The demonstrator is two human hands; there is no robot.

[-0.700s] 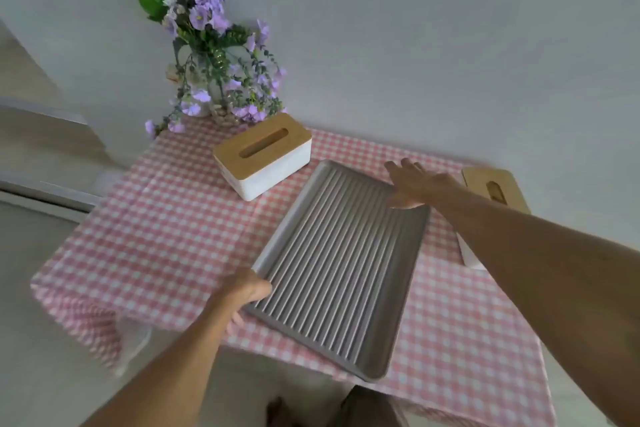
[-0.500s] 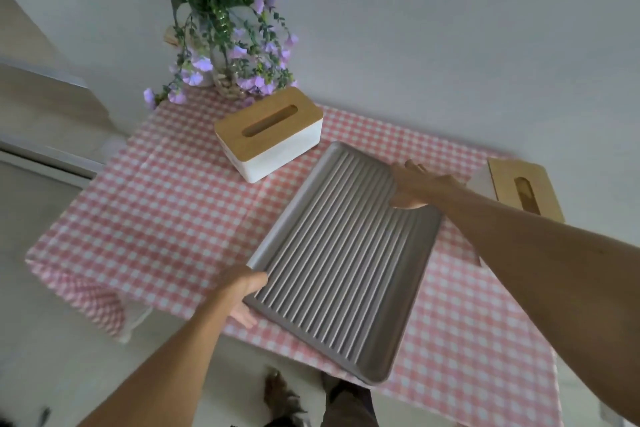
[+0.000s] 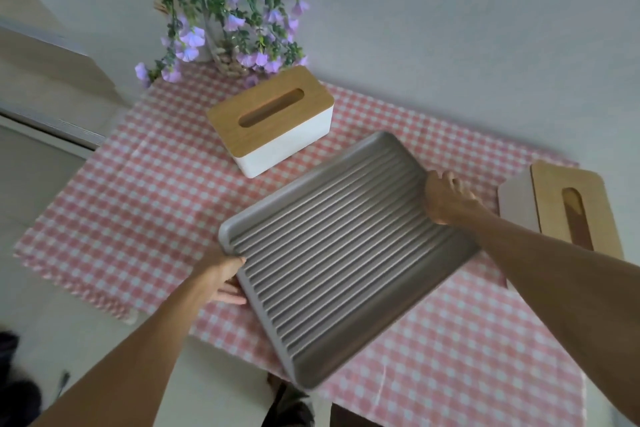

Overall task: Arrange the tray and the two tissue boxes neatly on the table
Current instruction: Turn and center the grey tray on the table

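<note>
A grey ribbed tray (image 3: 339, 253) lies askew across the middle of the table, one corner hanging past the near edge. My left hand (image 3: 221, 277) grips its left rim, thumb on top. My right hand (image 3: 443, 198) holds the far right rim. One white tissue box with a wooden slotted lid (image 3: 273, 118) stands behind the tray at the left. The other tissue box (image 3: 568, 211) stands at the table's right edge, partly hidden by my right forearm.
A vase of purple flowers (image 3: 228, 17) stands at the table's far left corner against the white wall. The pink checked tablecloth (image 3: 138, 191) covers the table and droops over the left and near edges. My feet show on the floor below.
The tray has turned counter-clockwise between my hands, its left end swung toward me and leftward. My right hand has closed on the far rim. The camera has tilted down and closer.
</note>
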